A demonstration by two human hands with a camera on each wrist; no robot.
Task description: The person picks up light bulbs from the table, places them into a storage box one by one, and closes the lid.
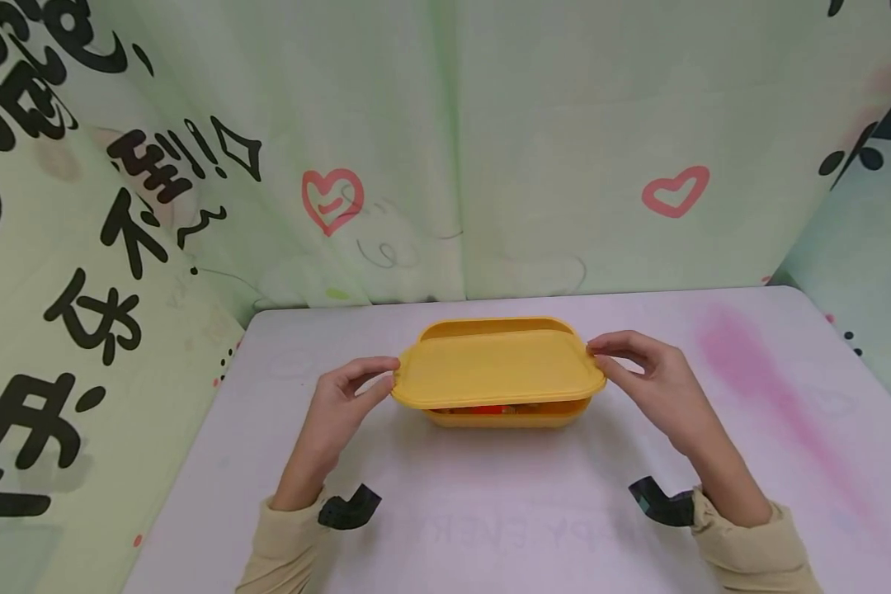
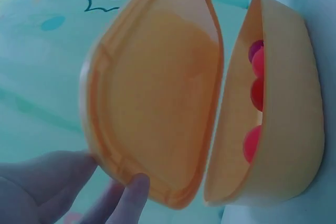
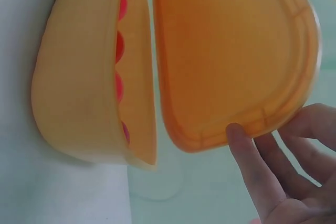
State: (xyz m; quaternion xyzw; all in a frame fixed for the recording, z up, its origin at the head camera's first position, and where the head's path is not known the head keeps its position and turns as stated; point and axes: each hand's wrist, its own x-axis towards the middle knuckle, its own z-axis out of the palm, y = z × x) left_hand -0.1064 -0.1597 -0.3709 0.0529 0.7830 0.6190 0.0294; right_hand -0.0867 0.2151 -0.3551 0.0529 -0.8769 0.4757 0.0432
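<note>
A yellow plastic lid (image 1: 501,369) is held up over a matching yellow box (image 1: 501,419). My left hand (image 1: 352,404) pinches the lid's left end between thumb and fingers. At the other end my right hand (image 1: 649,384) pinches the lid's edge the same way. Both wrist views show a gap between the lid (image 2: 157,87) and the rim of the box (image 3: 79,77). Inside the box, several round red and pink things (image 2: 257,94) show above the rim, and a purple one (image 2: 255,49) sits among them. The rest of the contents is hidden by the box wall.
The box stands on a pale table (image 1: 490,511) with a pink smear (image 1: 772,379) at the right. Behind it hangs a light green curtain (image 1: 549,165) with drawn hearts and black lettering. Black straps (image 1: 351,507) stick out near both wrists.
</note>
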